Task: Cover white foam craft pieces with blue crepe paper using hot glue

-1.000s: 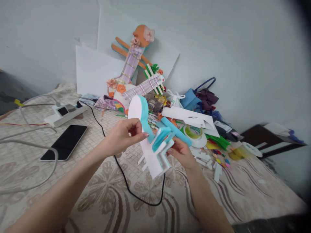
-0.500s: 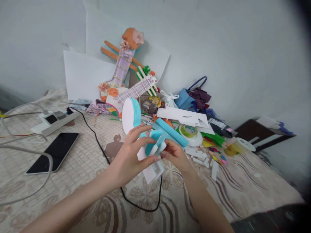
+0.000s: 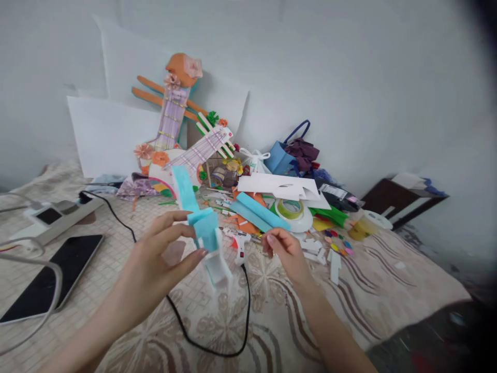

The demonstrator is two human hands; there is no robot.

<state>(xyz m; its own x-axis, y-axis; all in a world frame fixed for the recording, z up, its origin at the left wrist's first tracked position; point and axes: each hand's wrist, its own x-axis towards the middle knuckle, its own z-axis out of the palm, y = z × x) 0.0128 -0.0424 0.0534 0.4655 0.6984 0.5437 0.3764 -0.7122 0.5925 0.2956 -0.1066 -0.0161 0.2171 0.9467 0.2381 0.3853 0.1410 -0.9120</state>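
Observation:
My left hand (image 3: pixel 161 259) pinches a blue-and-white paper craft piece (image 3: pixel 205 228) between thumb and fingers, holding it above the cloth. Its upper part is a bright blue strip; the lower end is a white open channel. To the right, clear of the piece, my right hand (image 3: pixel 283 248) has its fingers curled together; whatever is between them, if anything, is too small to make out. A white glue gun (image 3: pixel 243 248) with a red switch lies between the hands, its black cord (image 3: pixel 248 305) looping toward me. Just beyond my right fingers is a folded blue sheet (image 3: pixel 262 211).
At left are a phone (image 3: pixel 54 274) and a power strip (image 3: pixel 66 223). Two decorated guitar-shaped crafts (image 3: pixel 173 119) lean at the back. White card (image 3: pixel 272 185), a tape roll (image 3: pixel 290 208), paper scraps (image 3: pixel 314 251) and a clear tub (image 3: pixel 365 225) lie at right.
My right hand has come off the craft piece and moved right. My left hand has carried the piece left and turned it, uncovering the glue gun. The whole view has shifted.

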